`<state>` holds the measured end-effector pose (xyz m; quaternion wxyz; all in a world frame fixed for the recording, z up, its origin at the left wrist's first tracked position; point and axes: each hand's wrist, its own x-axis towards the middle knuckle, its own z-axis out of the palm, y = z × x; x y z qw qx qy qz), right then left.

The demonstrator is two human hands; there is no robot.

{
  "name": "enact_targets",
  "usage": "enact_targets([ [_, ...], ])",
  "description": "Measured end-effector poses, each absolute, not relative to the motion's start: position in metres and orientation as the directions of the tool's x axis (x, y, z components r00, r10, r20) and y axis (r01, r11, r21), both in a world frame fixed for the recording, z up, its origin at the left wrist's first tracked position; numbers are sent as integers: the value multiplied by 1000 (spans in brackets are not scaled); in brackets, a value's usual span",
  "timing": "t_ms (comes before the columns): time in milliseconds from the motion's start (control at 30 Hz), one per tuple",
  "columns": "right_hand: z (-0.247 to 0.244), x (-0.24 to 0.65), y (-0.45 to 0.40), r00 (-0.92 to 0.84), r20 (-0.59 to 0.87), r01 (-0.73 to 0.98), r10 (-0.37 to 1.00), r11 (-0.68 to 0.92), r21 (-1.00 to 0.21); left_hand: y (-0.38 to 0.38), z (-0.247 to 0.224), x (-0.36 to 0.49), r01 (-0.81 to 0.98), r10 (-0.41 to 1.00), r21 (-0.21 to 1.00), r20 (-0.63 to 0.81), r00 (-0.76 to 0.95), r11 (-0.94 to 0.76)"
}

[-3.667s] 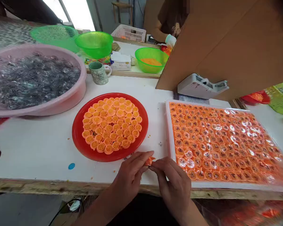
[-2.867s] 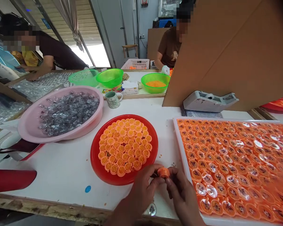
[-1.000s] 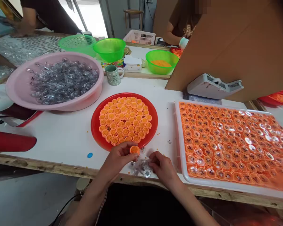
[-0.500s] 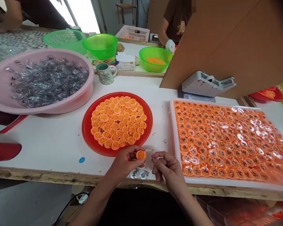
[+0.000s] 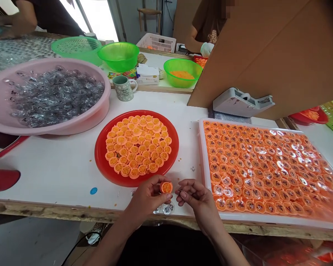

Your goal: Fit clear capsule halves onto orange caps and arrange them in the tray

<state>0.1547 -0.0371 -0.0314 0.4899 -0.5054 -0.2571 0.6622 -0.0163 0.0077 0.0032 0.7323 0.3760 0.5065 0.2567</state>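
Between its thumb and fingers, my left hand (image 5: 152,194) holds a small orange cup (image 5: 167,187) with yellow-orange bits inside. Just to its right, my right hand (image 5: 195,194) is closed in a pinch on a small clear piece (image 5: 180,190), mostly hidden by the fingers. Clear round caps (image 5: 168,208) lie on the table below the hands. Beyond my left hand is a red round tray (image 5: 101,162) bearing many filled orange cups (image 5: 138,147). On the right, a white tray (image 5: 204,159) contains rows of orange cups with clear printed tops (image 5: 259,171).
A pink basin (image 5: 104,92) of clear caps stands at the left, beside a mug (image 5: 124,88). Green bowls (image 5: 118,55) are behind. A cardboard panel (image 5: 266,55) rises behind a tape dispenser (image 5: 240,101). A person's gloved hand (image 5: 207,49) shows at the back.
The view has shifted slightly. My right hand's fingers have curled more around the small clear piece. The gloved hand at the back has moved, showing a red container of orange pieces.
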Motion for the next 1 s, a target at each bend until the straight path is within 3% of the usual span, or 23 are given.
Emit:
enact_targets([
  [167,-25,155,-37,-52,-369,-446,928,-352,-823,8,7,-18,50,742,803,-570,354,593],
  [400,-25,158,-37,-88,-366,-402,926,-369,-838,9,-2,-18,94,716,802,-573,398,590],
  [567,-28,162,-35,28,-356,-326,934,-328,-887,9,-6,-17,51,721,803,-559,409,594],
  [1000,-32,166,-33,-32,-343,-351,939,-332,-876,15,7,-9,-11,700,794,-529,480,607],
])
